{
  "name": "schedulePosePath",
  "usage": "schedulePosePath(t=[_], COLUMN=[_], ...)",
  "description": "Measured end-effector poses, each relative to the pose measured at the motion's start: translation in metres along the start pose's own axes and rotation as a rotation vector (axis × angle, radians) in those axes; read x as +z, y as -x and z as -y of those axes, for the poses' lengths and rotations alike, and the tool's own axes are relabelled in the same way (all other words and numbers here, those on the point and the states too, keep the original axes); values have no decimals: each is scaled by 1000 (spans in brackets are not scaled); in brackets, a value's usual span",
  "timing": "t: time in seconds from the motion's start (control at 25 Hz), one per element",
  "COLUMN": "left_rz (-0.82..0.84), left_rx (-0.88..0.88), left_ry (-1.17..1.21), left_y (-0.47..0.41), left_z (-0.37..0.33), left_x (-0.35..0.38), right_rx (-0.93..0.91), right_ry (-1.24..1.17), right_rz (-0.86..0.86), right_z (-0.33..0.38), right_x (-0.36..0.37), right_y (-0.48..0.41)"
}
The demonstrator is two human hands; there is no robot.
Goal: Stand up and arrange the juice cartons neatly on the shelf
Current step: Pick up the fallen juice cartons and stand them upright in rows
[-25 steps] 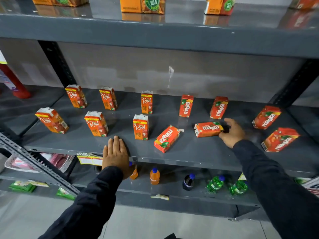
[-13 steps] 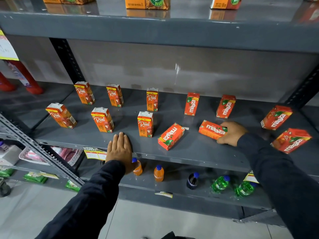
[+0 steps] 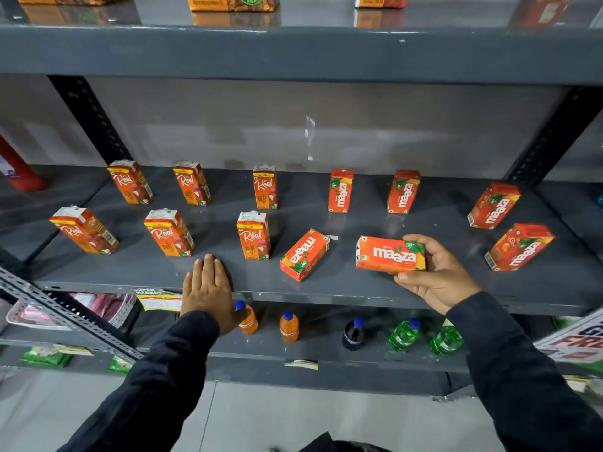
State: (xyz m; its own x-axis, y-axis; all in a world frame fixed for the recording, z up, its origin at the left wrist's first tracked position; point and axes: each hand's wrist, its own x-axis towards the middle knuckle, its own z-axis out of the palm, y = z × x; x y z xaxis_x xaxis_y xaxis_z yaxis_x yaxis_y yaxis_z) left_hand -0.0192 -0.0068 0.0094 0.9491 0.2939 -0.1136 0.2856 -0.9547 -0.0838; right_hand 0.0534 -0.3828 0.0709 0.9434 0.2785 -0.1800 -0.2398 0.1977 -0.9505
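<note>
My right hand (image 3: 437,275) grips a Maaza carton (image 3: 390,258) held sideways just above the grey shelf (image 3: 326,291), front label facing me. A second Maaza carton (image 3: 305,255) lies flat on the shelf to its left. Two Maaza cartons (image 3: 340,190) (image 3: 403,191) stand upright at the back, and two more (image 3: 493,206) (image 3: 518,246) stand at the right. Several Real cartons (image 3: 254,234) stand in two rows on the left half. My left hand (image 3: 207,290) rests flat, palm down, on the shelf's front edge, holding nothing.
Small soft-drink bottles, orange (image 3: 288,326), dark (image 3: 353,334) and green (image 3: 404,335), stand on the shelf below. More cartons (image 3: 233,1) sit on the shelf above. Slotted black uprights (image 3: 91,119) frame the bay. A price tag (image 3: 160,298) hangs off the front edge.
My right hand closed on the lying Maaza carton, lifted it off the shelf and drew it toward me. The left hand stayed flat on the edge.
</note>
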Motion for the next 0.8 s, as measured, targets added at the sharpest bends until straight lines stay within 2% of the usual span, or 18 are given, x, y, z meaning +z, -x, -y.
schedulePosePath(t=[0.2, 0.32, 0.44, 0.52, 0.64, 0.72, 0.8], left_rz=[6, -5, -11, -10, -20, -24, -27], left_rx=[-6, -3, -3, -3, 1, -2, -12], left_ry=[-3, -16, -25, -30, -19, -15, -4], left_y=[0, 0, 1, 0, 1, 1, 1], left_z=[0, -1, -1, -1, 0, -1, -2], left_x=[0, 1, 1, 1, 1, 1, 1], right_rx=[39, 69, 157, 158, 32, -135, -227], right_ry=[-242, -270, -502, -519, -149, 259, 591], right_rz=[21, -84, -227, -235, -245, -313, -301], right_z=[-5, -13, -20, -23, -21, -8, 15], right_x=[5, 8, 11, 11, 6, -6, -18], right_y=[7, 7, 6, 6, -1, -9, -19])
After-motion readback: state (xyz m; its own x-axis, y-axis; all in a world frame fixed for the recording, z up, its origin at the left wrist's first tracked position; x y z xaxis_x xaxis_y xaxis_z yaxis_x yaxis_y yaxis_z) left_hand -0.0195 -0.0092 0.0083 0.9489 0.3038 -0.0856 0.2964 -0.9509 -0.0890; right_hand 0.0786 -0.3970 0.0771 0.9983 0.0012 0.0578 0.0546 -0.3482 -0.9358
